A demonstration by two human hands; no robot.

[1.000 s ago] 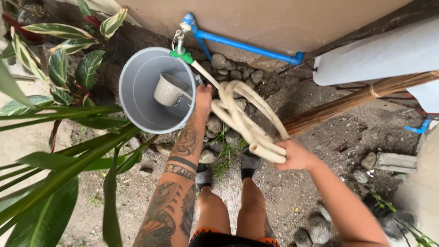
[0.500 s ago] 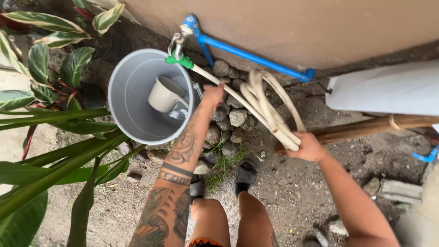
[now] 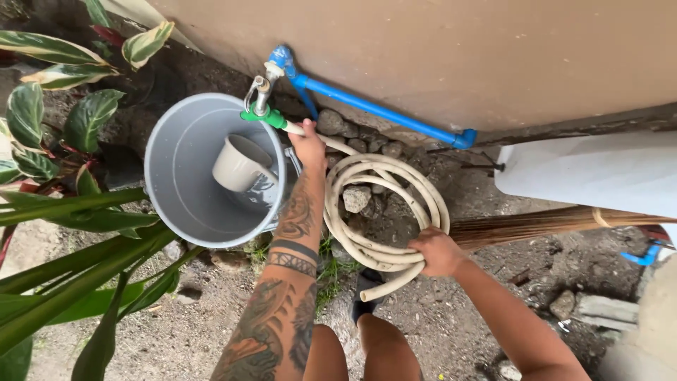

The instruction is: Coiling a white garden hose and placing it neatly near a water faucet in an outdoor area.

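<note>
Cream rubber hose (image 3: 384, 212) lies coiled in loose loops over the stones, right hand (image 3: 435, 250) clenched around the bundle, left hand (image 3: 308, 144) gripping its end beside the green tap fitting (image 3: 262, 116) above the grey plastic bucket (image 3: 185, 185).

A cream-coloured hose (image 3: 384, 212) is seen coiled in several loose loops, the coil lying roughly flat over the stones. Its free cut end points toward 7 o'clock, below the coil. The coil is gripped at its 5 o'clock side by the right hand (image 3: 436, 250), closed around the bunched loops. From the coil's 11 o'clock edge, one straight run of the hose is led up to a green connector, where it is pinched by the left hand (image 3: 308, 144).
</note>
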